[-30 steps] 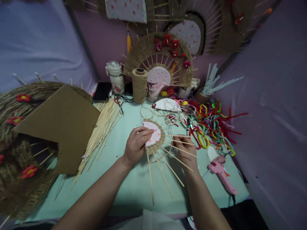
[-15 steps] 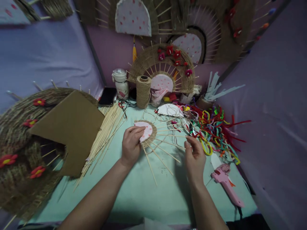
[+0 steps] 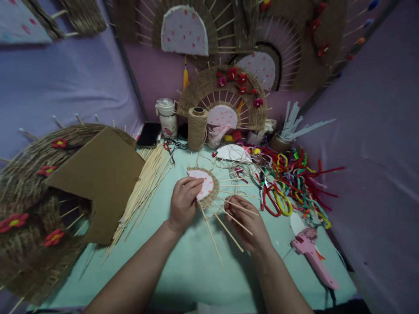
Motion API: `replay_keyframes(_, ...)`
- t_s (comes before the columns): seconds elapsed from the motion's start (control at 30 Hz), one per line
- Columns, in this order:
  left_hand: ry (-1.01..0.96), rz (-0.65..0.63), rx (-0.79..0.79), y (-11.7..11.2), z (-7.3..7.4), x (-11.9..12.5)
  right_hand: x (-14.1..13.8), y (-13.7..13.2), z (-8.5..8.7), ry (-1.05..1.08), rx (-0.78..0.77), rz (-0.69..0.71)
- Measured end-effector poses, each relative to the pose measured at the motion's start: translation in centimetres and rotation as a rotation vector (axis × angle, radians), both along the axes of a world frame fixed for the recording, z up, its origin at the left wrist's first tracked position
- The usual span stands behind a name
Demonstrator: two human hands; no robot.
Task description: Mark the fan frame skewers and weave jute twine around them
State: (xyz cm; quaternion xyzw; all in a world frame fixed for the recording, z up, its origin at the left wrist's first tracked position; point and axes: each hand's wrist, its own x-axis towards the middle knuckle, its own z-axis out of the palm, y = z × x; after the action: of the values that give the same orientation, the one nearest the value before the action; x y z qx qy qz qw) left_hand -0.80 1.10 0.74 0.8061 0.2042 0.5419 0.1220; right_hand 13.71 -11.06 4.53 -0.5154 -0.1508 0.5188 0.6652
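Observation:
My left hand (image 3: pixel 185 201) is closed on a small half-round fan piece (image 3: pixel 207 186), its white centre dotted with pink and its curved edge wrapped in brown twine. Thin wooden sticks (image 3: pixel 229 230) fan out from that edge toward the right and toward me. Beneath some of these sticks is my right hand (image 3: pixel 247 222), fingers bent and pinched together close to the woven edge. A thin strand of twine (image 3: pixel 214 213) curves between the lower sticks toward its fingertips; the exact grip is partly hidden.
Loose sticks (image 3: pixel 144 187) and a cut cardboard piece (image 3: pixel 104 174) lie left. A twine spool (image 3: pixel 197 131) stands behind. To the right are red-handled scissors (image 3: pixel 271 203), colourful pipe cleaners (image 3: pixel 297 174) and a pink glue gun (image 3: pixel 314 257). A finished flowered fan (image 3: pixel 193 96) leans at the back.
My right hand has moved left, from the stick tips to beneath the sticks near the woven edge. The scissors' red handles now show. My left hand keeps its hold.

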Motion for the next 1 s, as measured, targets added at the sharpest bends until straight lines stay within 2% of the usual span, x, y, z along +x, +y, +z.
replay_keyframes(0.2, 0.015, -0.042, 0.012, 0.0, 0.0, 0.0, 0.5, 0.3, 0.5, 0.059, 0.007, 0.006)
replay_keyframes(0.4, 0.057, -0.044, 0.008, 0.0, 0.2, 0.0, 0.8, 0.4, 0.0, 0.092, 0.039, 0.025)
replay_keyframes(0.6, 0.071, -0.065, 0.017, -0.1, 0.5, 0.2, 1.2, 0.3, -0.7, 0.122, 0.061, 0.114)
replay_keyframes(1.0, 0.128, -0.076, 0.029, -0.2, 0.3, 0.1, 1.3, 0.3, -0.6, 0.228, 0.047, 0.131)
